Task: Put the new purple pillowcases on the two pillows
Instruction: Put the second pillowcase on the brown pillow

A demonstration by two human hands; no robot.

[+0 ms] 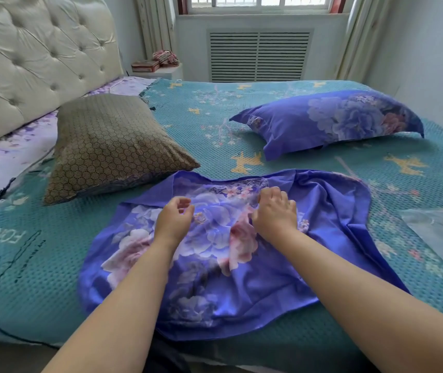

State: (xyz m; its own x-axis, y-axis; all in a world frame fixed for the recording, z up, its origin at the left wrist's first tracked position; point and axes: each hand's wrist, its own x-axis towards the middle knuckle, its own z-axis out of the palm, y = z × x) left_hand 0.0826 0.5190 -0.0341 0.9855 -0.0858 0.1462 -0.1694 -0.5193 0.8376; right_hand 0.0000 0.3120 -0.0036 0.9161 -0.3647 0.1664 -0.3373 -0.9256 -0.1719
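An empty purple pillowcase (242, 259) lay rumpled on the bed (40, 278), just in front of the brown pillow (113, 146). The right hand (275, 214) pinched its fabric; the left hand (174, 218) hovered, fingers loosely curled (holding nothing). Beyond lay a covered pillow (330, 121).

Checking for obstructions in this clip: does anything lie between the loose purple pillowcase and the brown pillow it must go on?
Nothing visible does. The loose pillowcase lies flat beside the brown pillow, their edges almost meeting, both hands on it.
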